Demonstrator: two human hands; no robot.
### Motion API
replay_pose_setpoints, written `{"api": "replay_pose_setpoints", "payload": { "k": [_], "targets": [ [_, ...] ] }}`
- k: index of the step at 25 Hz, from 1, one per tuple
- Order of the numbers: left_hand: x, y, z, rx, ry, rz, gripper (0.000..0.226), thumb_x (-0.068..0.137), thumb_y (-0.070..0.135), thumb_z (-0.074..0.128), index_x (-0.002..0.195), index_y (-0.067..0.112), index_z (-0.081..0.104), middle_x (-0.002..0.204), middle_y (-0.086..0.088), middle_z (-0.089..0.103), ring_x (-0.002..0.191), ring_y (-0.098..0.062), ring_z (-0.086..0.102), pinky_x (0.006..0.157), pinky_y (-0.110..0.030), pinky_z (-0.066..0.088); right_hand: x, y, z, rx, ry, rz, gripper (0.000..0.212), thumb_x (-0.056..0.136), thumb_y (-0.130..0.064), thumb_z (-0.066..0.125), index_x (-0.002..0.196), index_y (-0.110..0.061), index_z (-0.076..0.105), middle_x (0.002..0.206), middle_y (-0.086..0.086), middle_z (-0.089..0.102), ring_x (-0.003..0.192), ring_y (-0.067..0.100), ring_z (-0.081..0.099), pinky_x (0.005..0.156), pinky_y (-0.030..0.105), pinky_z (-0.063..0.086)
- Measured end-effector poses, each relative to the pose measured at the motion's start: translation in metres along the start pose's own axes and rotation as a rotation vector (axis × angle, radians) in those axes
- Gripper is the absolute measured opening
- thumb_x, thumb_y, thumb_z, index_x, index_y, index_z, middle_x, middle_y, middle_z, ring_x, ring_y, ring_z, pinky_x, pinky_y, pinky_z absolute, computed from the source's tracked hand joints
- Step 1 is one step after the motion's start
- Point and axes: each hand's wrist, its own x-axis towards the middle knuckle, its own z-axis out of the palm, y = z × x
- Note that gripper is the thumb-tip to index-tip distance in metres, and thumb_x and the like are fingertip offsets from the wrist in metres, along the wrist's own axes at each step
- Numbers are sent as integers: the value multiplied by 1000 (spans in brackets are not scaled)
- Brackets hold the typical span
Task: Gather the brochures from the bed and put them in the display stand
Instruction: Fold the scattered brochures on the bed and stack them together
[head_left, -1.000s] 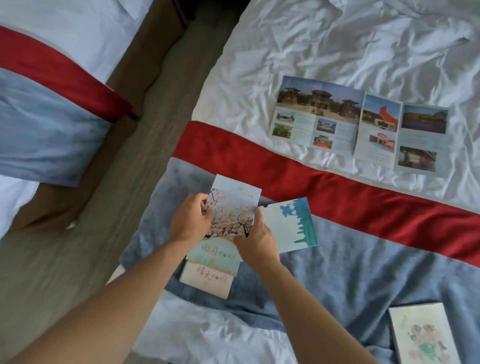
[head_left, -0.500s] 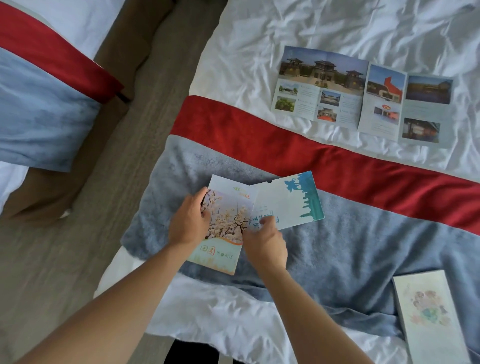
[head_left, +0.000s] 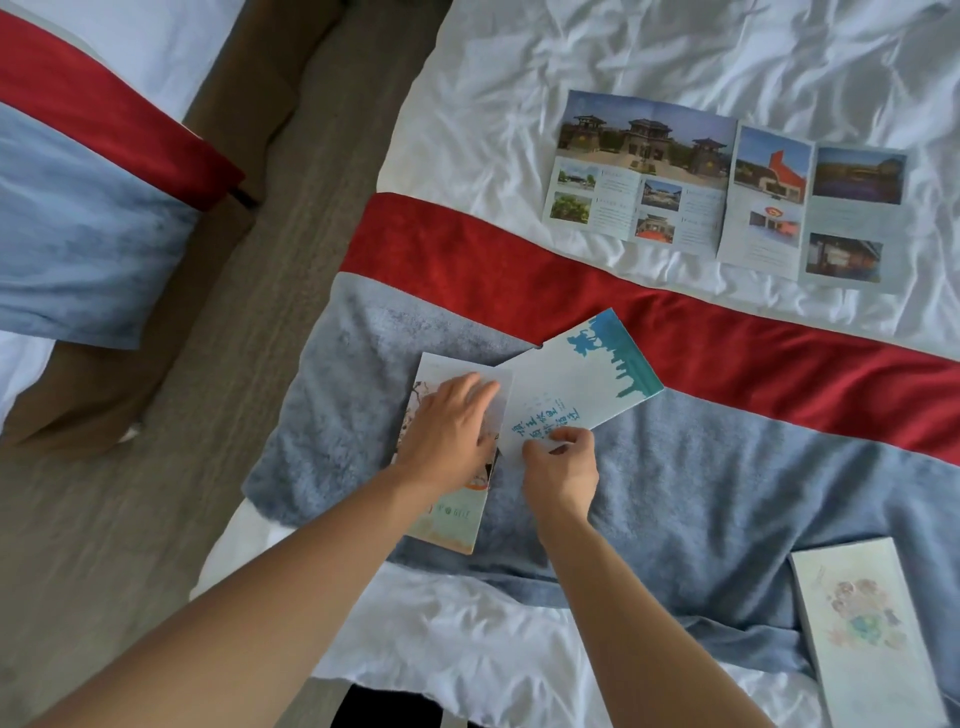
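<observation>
- Bed (head_left: 675, 62): grey blanket (head_left: 701, 483) carries the brochures.
- Left hand (head_left: 449, 428) lies flat, open, on the blossom brochure (head_left: 447, 525).
- Right hand (head_left: 563, 467) pinches the blue brochure (head_left: 576, 384) beside it; best slide it squarely on top.

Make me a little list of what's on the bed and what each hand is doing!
left hand: flat on the blossom brochure
right hand: pinching the near edge of the blue skyline brochure
unfolded brochure: lies open on the white sheet, untouched
pastel brochure: near right corner, untouched
bed runner: grey-blue with a red stripe
display stand: not in view
</observation>
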Motion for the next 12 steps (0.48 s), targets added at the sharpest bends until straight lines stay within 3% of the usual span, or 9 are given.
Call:
{"api": "replay_pose_setpoints", "payload": {
  "k": [7, 10, 12],
  "targets": [
    [46, 40, 6, 18, -65, 58, 63, 85, 23, 63, 144, 12, 43, 148, -10, 41, 136, -29, 36, 106, -42, 32, 27, -14, -55, -17, 102, -62, 28, 84, -11, 60, 107, -27, 53, 112, 0, 59, 93, 22, 63, 75, 41, 58],
    [68, 69, 7, -80, -82, 58, 63, 84, 19, 62, 145, 12, 44, 142, -7, 47, 130, -30, 44, 104, -41, 36, 37, -19, -83, -49, 95, -106, 30, 83, -3, 54, 101, -27, 54, 110, -2, 60, 90, 18, 60, 67, 29, 50],
    [80, 87, 6, -86, -91, 78, 65, 84, 10, 57, 147, 12, 41, 147, -9, 44, 134, -30, 40, 108, -42, 34, 45, -24, -103, -67, 82, -126, 37, 76, 2, 48, 96, -28, 53, 104, -3, 63, 87, 19, 60, 63, 29, 47]
  ]
}}
